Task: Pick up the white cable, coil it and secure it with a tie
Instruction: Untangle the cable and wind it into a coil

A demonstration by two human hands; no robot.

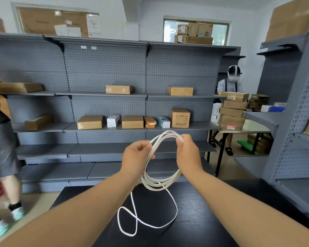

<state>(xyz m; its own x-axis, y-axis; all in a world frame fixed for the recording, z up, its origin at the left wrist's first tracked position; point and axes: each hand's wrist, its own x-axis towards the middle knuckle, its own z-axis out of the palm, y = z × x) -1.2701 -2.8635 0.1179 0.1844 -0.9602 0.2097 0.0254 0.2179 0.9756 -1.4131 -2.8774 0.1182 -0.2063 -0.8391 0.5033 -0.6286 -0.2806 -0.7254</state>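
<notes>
I hold a white cable [161, 182] up in front of me as a loose coil of several loops. My left hand [136, 157] grips the coil at its upper left, where a small green piece shows between the fingers. At the upper right of the coil, my right hand [187, 154] pinches the strands. The coil's lower part hangs just above the black table [203, 220]. A loose tail of the cable lies on the table in a figure-eight shape below the coil. No tie is visible.
Grey pegboard shelves [105, 93] with cardboard boxes stand behind the table. A person [0, 148] walks at the left edge. Another person [232, 81] stands at a box-stacked folding table [253, 129] on the right. A grey shelf unit [296, 122] stands close on the right.
</notes>
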